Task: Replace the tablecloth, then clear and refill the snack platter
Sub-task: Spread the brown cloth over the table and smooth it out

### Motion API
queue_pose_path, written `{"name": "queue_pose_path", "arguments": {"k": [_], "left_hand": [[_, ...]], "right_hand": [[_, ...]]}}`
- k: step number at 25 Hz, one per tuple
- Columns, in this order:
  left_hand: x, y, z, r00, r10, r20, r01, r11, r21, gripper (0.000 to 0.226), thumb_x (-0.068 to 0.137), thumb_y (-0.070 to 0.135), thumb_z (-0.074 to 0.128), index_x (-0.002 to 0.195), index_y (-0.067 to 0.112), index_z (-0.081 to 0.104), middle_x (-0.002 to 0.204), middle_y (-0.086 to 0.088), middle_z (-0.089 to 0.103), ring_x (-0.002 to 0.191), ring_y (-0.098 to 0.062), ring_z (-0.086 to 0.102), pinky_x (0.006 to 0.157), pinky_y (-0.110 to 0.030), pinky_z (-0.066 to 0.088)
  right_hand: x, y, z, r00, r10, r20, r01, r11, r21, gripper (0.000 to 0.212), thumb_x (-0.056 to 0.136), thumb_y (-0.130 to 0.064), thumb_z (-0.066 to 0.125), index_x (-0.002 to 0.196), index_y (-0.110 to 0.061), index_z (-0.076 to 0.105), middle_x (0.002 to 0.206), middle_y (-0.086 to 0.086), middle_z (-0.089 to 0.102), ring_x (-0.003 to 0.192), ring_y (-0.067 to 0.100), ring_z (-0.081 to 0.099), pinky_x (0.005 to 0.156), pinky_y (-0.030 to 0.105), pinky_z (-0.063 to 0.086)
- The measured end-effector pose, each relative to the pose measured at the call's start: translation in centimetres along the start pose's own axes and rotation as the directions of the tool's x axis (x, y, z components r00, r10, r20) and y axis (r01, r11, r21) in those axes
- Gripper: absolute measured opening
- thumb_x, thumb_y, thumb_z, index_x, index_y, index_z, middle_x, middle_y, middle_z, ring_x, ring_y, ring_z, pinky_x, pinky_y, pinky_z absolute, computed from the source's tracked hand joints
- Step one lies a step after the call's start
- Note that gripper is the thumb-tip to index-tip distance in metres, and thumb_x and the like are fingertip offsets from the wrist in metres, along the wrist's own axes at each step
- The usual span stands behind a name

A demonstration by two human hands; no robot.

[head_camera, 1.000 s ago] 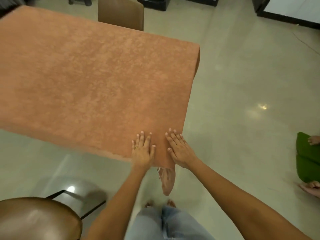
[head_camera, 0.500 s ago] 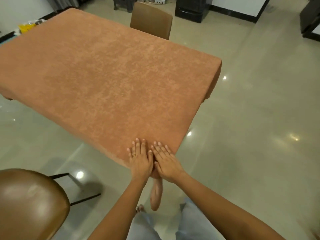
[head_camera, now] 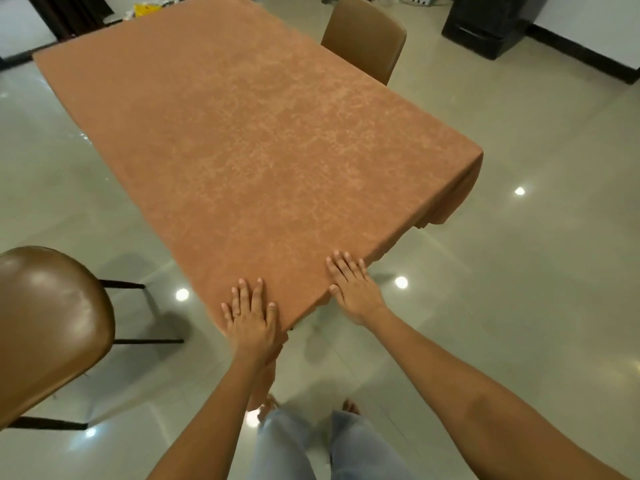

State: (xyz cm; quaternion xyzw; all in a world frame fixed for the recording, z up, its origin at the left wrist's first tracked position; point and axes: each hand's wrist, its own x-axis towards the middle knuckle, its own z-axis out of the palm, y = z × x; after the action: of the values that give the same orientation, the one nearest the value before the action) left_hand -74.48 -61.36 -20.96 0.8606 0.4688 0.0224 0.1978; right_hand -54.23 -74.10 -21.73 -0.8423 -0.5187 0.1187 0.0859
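Pressing flat, fingers spread, left hand (head_camera: pixel 250 318) and right hand (head_camera: pixel 353 287) pin the tablecloth (head_camera: pixel 263 140) at the worktop's near corner; uneven sliding pressure could bunch or skew it.

The rust-orange cloth tablecloth (head_camera: pixel 256 150) covering the desk looks matt and soft, like suede or velvet, with a mottled nap of lighter patches. The pale beige tiled floor (head_camera: pixel 519 289) is smooth and highly glossy, mirroring ceiling lights as bright spots. At 8 o'clock, the brown leather-look chair seat (head_camera: pixel 48 327) has a smooth sheen and sits on thin matt black metal legs (head_camera: pixel 138 341). At 1 o'clock, the tan chair back (head_camera: pixel 363 50) looks smooth with a duller finish.
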Motion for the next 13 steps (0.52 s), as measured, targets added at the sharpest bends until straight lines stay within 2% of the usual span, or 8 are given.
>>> {"name": "queue_pose_path", "arguments": {"k": [1,4,6,9,13], "left_hand": [[-0.2,1.0,0.1,1.0,-0.015,-0.011,0.015,1.0,-0.003,0.059,0.097,0.044,0.019,0.153,0.025,0.015,0.161,-0.006,0.006,0.148,-0.024,0.0,0.119,-0.045,-0.006],[0.1,3.2,1.8,0.999,0.038,-0.033,-0.037,0.999,0.025,0.058,0.098,0.04,0.016,0.153,0.022,0.017,0.16,-0.006,0.009,0.148,-0.026,0.004,0.119,-0.045,-0.002],[0.6,3.6,3.0,0.999,0.031,-0.04,-0.027,0.996,0.087,0.061,0.095,0.039,0.014,0.153,0.019,0.016,0.16,-0.008,0.012,0.148,-0.026,0.007,0.119,-0.047,0.002],[1.0,3.9,3.6,0.99,-0.082,-0.111,0.086,0.996,0.035,0.059,0.095,0.036,0.018,0.151,0.018,0.024,0.156,-0.008,0.025,0.145,-0.025,0.021,0.118,-0.045,0.008],[0.5,4.5,3.1,0.984,-0.08,-0.157,0.089,0.995,0.051,0.06,0.092,0.033,0.023,0.148,0.017,0.032,0.153,-0.009,0.032,0.143,-0.024,0.026,0.118,-0.044,0.008]], "right_hand": [[0.3,0.0,-0.5,1.0,-0.029,0.0,0.029,1.0,0.002,0.069,0.091,-0.045,0.002,0.152,-0.013,0.007,0.158,0.004,-0.003,0.147,0.024,-0.003,0.119,0.042,-0.005],[1.8,-3.1,-0.5,0.968,-0.249,0.022,0.249,0.968,0.001,0.065,0.094,-0.04,0.011,0.151,-0.009,0.01,0.159,0.009,0.005,0.145,0.024,-0.003,0.117,0.039,-0.01],[2.8,-4.7,0.5,0.941,-0.337,0.024,0.337,0.941,-0.001,0.062,0.096,-0.037,0.018,0.151,-0.01,0.014,0.158,0.009,0.011,0.146,0.021,0.003,0.119,0.039,-0.007],[4.2,-2.6,1.1,0.948,-0.317,0.017,0.317,0.949,-0.001,0.059,0.097,-0.039,0.022,0.151,-0.015,0.019,0.158,0.003,0.018,0.146,0.019,0.011,0.118,0.042,0.003],[6.0,5.1,-1.4,0.987,-0.152,-0.046,0.151,0.988,-0.024,0.061,0.096,-0.043,0.02,0.151,-0.016,0.021,0.157,0.001,0.017,0.146,0.02,0.017,0.118,0.037,0.001]]}}
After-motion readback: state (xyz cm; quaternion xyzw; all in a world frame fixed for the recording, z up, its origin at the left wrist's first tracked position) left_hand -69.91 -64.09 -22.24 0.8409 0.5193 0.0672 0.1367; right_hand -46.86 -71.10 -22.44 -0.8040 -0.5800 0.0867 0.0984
